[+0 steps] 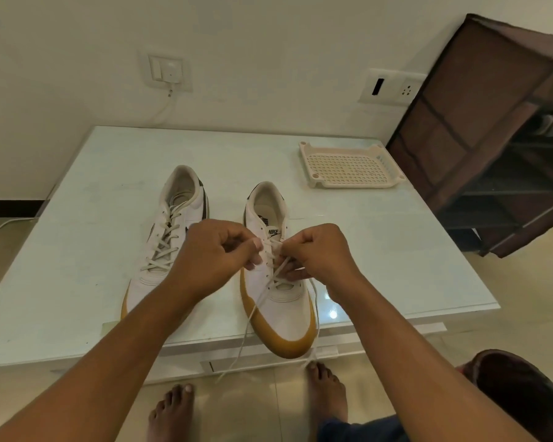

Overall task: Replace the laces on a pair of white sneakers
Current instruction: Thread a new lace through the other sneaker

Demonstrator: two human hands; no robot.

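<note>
Threading the lace, we pinch it with both hands close together over the right sneaker on the surface: left hand at 9 o'clock, right hand at 3. The shoe's long axis runs 12 to 6, heel away; both hands reach the eyelets equally.

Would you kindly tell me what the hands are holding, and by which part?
The left hand and the right hand each pinch the lace near the upper eyelets of the sneaker on the right; its ends hang loose.
</note>
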